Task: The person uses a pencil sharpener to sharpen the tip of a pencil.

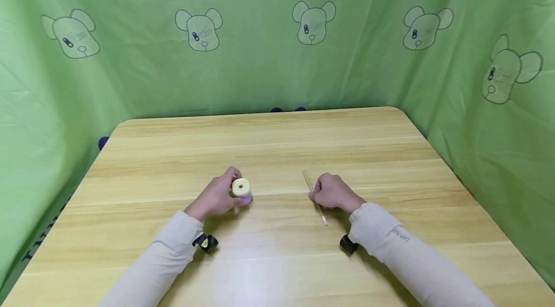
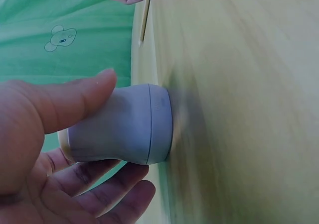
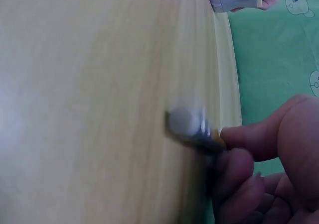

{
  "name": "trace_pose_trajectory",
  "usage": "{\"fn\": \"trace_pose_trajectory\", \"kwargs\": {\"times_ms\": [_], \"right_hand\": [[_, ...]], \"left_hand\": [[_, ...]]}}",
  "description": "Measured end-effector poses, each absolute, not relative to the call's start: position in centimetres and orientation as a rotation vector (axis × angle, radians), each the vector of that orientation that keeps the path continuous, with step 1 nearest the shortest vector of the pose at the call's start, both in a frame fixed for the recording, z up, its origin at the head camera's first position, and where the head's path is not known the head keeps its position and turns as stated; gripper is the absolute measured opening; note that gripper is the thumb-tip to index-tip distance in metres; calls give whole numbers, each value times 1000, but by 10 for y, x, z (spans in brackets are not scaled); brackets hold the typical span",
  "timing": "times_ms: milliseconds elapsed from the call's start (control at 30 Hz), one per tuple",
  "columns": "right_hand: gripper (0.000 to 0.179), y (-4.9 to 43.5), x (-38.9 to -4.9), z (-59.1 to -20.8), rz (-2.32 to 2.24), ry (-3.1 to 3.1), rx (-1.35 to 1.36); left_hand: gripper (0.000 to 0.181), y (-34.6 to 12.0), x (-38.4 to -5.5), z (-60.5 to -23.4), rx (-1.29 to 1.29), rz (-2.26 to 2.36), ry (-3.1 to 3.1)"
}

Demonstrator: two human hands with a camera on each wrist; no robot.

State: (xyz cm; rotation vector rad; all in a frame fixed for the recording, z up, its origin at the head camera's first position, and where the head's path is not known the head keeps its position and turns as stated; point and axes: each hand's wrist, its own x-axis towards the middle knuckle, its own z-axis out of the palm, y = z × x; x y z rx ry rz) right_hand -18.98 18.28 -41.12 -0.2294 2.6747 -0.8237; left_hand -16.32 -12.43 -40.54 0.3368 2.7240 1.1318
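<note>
A small waisted pencil sharpener (image 1: 245, 183), with a cream top and a round hole in it, stands upright left of the table's middle. My left hand (image 1: 220, 194) holds it from the left, thumb on the near side and fingers on the far side. In the left wrist view, its pale lilac body (image 2: 119, 124) shows between thumb and fingers, base right at the tabletop. To the right, my right hand (image 1: 333, 191) pinches a thin pencil (image 1: 307, 180) near its middle. The pencil's blurred whitish end (image 3: 183, 122) points toward the camera in the right wrist view.
The light wooden table (image 1: 269, 143) has rounded far corners. A green curtain (image 1: 260, 75) with printed mouse-like heads hangs behind it and along both sides. Black wrist cameras (image 1: 210, 244) sit under both sleeves, low over the table.
</note>
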Motion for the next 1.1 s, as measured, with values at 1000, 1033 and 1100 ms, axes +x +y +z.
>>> {"fn": "trace_pose_trajectory", "kwargs": {"times_ms": [1000,1033,1100], "right_hand": [[13,196,-198,-389,-1082,2811,-608],[14,196,-198,-387,-1081,2813,-631],[14,197,-197,-383,-1079,2811,-678]], "left_hand": [[51,-129,-169,-388,422,1196,2778],[51,-129,-169,-387,420,1198,2780],[51,-129,-169,-385,416,1200,2777]]}}
